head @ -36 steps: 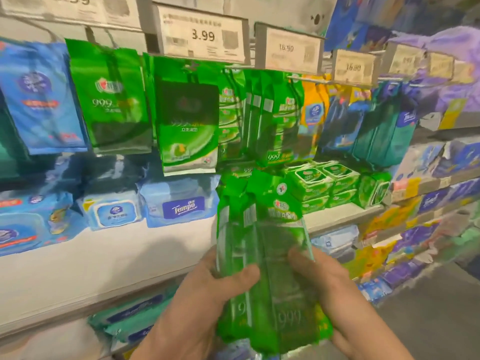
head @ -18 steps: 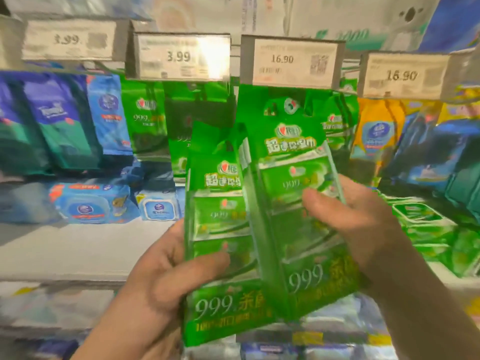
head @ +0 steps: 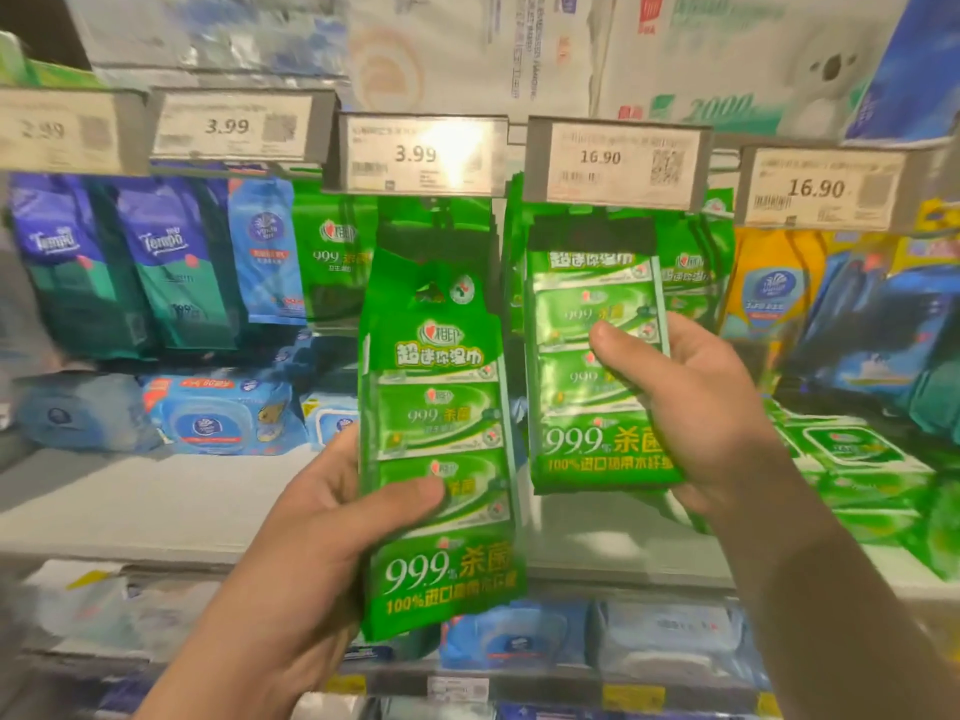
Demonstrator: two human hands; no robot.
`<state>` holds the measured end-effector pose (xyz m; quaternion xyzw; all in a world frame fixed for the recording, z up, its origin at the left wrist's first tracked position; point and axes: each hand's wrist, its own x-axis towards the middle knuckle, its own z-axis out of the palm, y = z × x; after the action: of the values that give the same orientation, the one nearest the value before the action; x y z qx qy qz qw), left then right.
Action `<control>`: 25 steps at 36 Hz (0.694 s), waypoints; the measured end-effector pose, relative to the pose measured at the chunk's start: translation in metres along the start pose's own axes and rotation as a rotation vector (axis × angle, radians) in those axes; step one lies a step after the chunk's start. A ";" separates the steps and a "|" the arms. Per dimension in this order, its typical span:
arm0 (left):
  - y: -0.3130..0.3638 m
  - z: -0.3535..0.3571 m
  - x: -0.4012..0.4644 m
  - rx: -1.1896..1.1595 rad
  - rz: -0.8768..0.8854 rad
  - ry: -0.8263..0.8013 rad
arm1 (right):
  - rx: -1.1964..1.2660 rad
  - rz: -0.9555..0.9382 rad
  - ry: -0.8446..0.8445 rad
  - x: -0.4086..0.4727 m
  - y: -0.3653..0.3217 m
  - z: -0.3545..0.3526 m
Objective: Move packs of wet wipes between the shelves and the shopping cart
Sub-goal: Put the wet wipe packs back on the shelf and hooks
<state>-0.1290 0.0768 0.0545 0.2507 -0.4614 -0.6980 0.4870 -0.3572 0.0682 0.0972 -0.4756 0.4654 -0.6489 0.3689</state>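
Hands each grip one green wet-wipe pack before the shelves: left hand (head: pixel 317 532) pinches the lower-left pack (head: pixel 441 459), thumb across its front; right hand (head: pixel 696 407) clamps the raised pack (head: pixel 597 376), whose top hides behind the 16.90 price tag (head: pixel 618 163); fingers behind both packs unseen.

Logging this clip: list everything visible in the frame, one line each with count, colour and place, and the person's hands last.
held wet wipes packs: two, green, one in each hand, raised before the hooks
price tags: five, white, along the rail above the hooks
hanging green packs: several, green, behind the held ones
Tempo packs: two, purple and teal, hanging at left
hanging blue pack: one, right of the Tempo packs
yellow pack: one, hanging at right
blue tub packs: a few, on the white shelf
flat green packs: stacked, on the shelf at right
left hand: grips the lower pack
right hand: grips the higher pack
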 end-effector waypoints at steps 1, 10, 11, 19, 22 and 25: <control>-0.001 -0.001 0.001 0.002 -0.003 -0.003 | -0.005 -0.001 0.013 0.000 0.002 0.001; -0.007 -0.007 0.010 -0.092 -0.016 -0.023 | -0.027 0.025 0.085 -0.001 0.043 0.005; -0.008 -0.007 0.011 -0.100 -0.017 -0.032 | -0.043 0.021 0.103 -0.001 0.047 0.006; -0.010 -0.012 0.018 -0.151 -0.020 -0.085 | -0.148 0.019 0.230 0.025 0.051 0.015; -0.012 -0.014 0.020 -0.159 -0.028 -0.094 | -0.171 0.021 0.227 0.037 0.051 0.018; -0.012 -0.013 0.021 -0.157 -0.036 -0.121 | -0.142 0.037 0.234 0.052 0.054 0.021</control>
<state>-0.1327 0.0541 0.0398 0.1772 -0.4291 -0.7546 0.4637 -0.3498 -0.0008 0.0620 -0.4126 0.5588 -0.6586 0.2895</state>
